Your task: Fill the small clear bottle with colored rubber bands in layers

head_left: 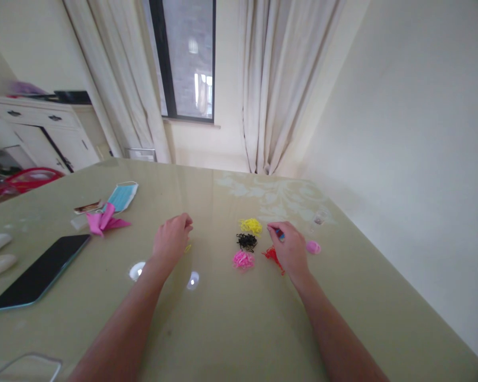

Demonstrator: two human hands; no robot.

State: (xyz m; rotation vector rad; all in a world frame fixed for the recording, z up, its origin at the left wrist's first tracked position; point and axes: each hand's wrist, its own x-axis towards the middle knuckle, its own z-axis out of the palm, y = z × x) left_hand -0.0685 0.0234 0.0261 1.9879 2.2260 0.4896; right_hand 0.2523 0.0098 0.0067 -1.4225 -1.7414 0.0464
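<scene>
My left hand (172, 237) is over the table's middle left with its fingers curled together. A small yellow loop (188, 248), like a rubber band, shows just beside it; whether the fingers hold it is unclear. My right hand (290, 248) is closed in a pinch at a bit of blue (280, 234), mostly covered by the fingers. Partly under that hand lies a pile of red bands (272, 255). To its left, piles of yellow bands (251, 226), black bands (247, 242) and pink bands (243, 259) form a column.
On the glossy table (231, 329), a pink round piece (313, 247) and a small clear item (319, 217) lie at right. At left are a dark tablet (43, 270), a folded pink thing (105, 220) and a blue face mask (121, 197). A wall borders the right edge.
</scene>
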